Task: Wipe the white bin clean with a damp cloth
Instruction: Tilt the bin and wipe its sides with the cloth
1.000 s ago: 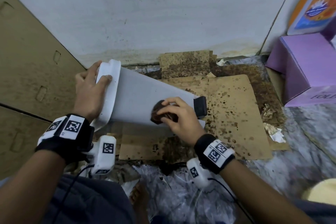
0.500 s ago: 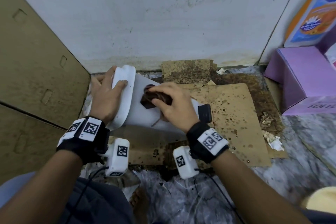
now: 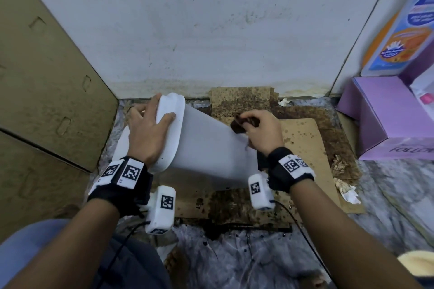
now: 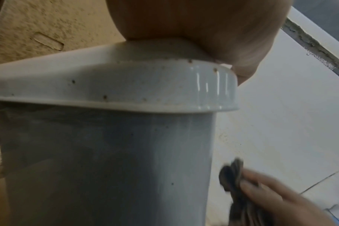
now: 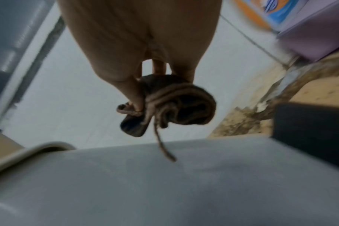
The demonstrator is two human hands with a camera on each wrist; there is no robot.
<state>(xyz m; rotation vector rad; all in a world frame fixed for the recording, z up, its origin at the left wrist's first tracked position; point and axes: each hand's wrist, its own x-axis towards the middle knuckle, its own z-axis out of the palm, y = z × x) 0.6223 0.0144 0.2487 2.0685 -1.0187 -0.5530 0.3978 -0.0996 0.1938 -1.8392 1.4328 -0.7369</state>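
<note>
The white bin (image 3: 206, 148) lies tipped on its side on the floor, lid end to the left, base to the right. My left hand (image 3: 150, 129) grips the lid rim (image 4: 126, 85), thumb and fingers curled over it. My right hand (image 3: 260, 131) pinches a bunched dark brown cloth (image 3: 242, 123) at the bin's far upper edge, near the base. In the right wrist view the cloth (image 5: 176, 105) hangs just above the bin wall (image 5: 164, 183), a loose thread trailing onto it. Small brown specks dot the lid rim.
Stained, wet cardboard (image 3: 303, 148) lies flat under and right of the bin. A white wall (image 3: 211, 30) stands close behind. Brown cardboard panels (image 3: 47, 91) lean on the left. A purple box (image 3: 387, 117) sits at the right. Crumpled paper scraps (image 3: 345, 185) lie near it.
My right hand with the cloth has moved from the bin's near side, across its middle, to the far upper edge by the base. The left hand kept its hold on the lid rim.
</note>
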